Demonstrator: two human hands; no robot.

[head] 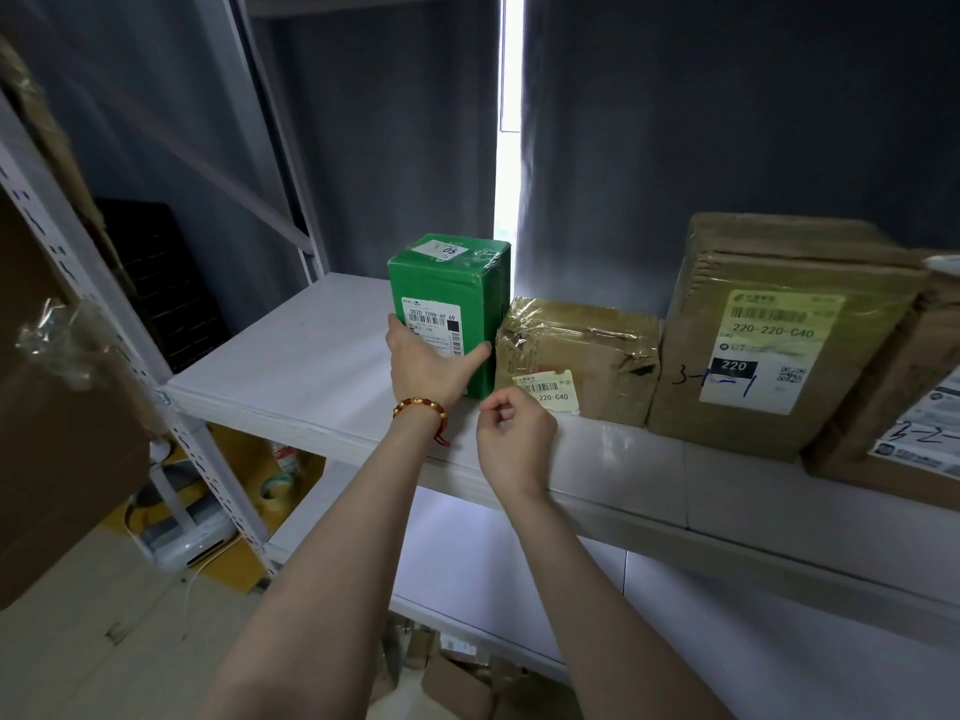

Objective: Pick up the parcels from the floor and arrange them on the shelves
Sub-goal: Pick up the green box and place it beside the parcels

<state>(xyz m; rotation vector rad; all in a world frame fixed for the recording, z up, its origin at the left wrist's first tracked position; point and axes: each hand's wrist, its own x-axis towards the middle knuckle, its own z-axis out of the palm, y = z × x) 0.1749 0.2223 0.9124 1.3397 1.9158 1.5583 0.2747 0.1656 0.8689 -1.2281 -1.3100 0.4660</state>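
A green parcel (457,283) with white labels stands upright on the white shelf (291,371), touching a small taped brown parcel (576,356) on its right. My left hand (426,363), with a beaded bracelet at the wrist, grips the green parcel's front, thumb on its right edge. My right hand (511,444) hovers just in front of the small brown parcel with loosely curled fingers, holding nothing. A tall brown box (779,330) marked 220-220-C40 stands further right, with another brown box (904,407) at the right edge.
The shelf's left part lies bare beside a perforated white upright (104,304). A large cardboard box (52,407) hangs close at the left. A lower shelf (467,563) sits below, with several small boxes (457,672) on the floor. Dark curtains hang behind.
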